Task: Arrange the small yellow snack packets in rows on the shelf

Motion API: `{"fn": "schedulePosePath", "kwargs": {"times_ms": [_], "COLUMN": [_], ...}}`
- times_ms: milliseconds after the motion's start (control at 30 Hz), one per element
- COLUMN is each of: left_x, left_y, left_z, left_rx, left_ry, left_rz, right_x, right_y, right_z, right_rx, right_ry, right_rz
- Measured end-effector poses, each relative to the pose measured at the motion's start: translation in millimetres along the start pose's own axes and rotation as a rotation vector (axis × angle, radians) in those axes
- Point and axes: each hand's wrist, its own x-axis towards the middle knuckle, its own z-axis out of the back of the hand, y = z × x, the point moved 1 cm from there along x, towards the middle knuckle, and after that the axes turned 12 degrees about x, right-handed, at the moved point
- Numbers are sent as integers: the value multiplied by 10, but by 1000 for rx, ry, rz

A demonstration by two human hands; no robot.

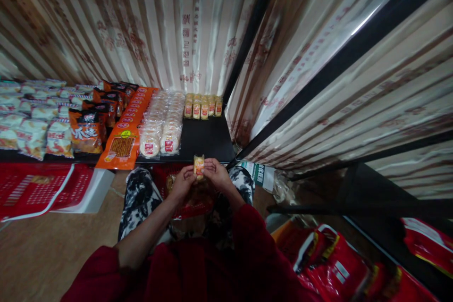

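Observation:
Between my two hands is a small yellow packaged snack [198,167] with an orange-red label, held upright just in front of the shelf edge. My left hand [184,182] grips its left side with the fingertips. On the other side, my right hand [216,174] pinches it with thumb and fingers. Similar yellow snack packs [203,106] stand in rows at the back right of the black shelf [208,137]. Beneath my hands, between my knees, a red bag or basket [193,210] holds more packs, mostly in shadow.
Left along the shelf are clear-wrapped round white cakes [170,139], flat orange packets [123,144], dark-orange bags [86,132] and white snack bags [31,134]. A red basket [71,188] lies at lower left. Black frame bars [318,89] and red packages [336,259] are on the right.

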Motion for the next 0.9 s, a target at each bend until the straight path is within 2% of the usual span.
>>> {"fn": "schedulePosePath", "kwargs": {"times_ms": [233, 500, 600, 900], "left_x": [89, 236, 275, 407], "left_y": [-55, -230, -289, -388], "left_z": [-69, -185, -225, -318], "left_rx": [72, 144, 203, 326], "left_ry": [-21, -87, -134, -169], "left_rz": [-94, -147, -153, -137], "right_x": [-15, 10, 40, 142], "right_y": [108, 248, 277, 291], "right_z": [-27, -30, -20, 28], "right_rx": [13, -157, -183, -287], "right_ry": [-49, -122, -140, -195], "right_rz": [80, 152, 162, 185]}}
